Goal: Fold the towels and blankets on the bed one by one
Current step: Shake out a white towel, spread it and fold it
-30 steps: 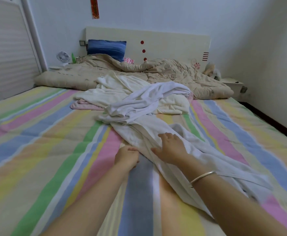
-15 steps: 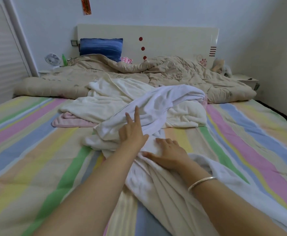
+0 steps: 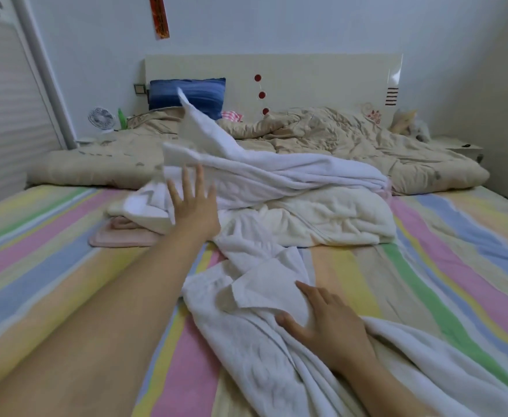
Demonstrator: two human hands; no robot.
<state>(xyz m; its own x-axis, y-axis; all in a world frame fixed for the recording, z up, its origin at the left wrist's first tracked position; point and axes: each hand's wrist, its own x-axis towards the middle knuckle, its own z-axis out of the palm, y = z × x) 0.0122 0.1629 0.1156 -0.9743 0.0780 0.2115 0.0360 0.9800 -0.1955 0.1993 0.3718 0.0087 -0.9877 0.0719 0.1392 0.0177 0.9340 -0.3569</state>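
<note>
Currently, the white towel (image 3: 246, 341) lies as a long, crumpled band on the bed (image 3: 51, 254), running from the near right corner toward the centre, where its far end climbs onto the heap of linen. That heap consists of a cream blanket (image 3: 331, 221) and a pink towel (image 3: 120, 237) beneath it; a beige duvet (image 3: 352, 142) lies along the head edge. Handling estimate: the towel is soft, light terry cloth with no stiffness. It should drape and bunch rather than hold a shape, and it is neither fragile nor slippery. Take hold at the corners or along a hem, not mid-panel, since a mid-panel grip only gathers more creases. One far corner stands raised above the heap and is blurred; this, and the hemmed flap just beyond the right hand (image 3: 331, 329), look like the most accessible grip points. The right hand rests flat on the near section, fingers (image 3: 310, 291) extended and close together, thumb apart to the side, palm pressing the cloth to the bed; it grips nothing. The towel is therefore directly under these fingers and in contact. The left hand (image 3: 195, 212) is extended over the heap with its fingers (image 3: 200, 179) straight and spread wide, holding nothing. The raised fold of the towel sits just beyond its fingertips; whether they touch it cannot be determined. Judged stage: spreading the towel before the first fold.
</note>
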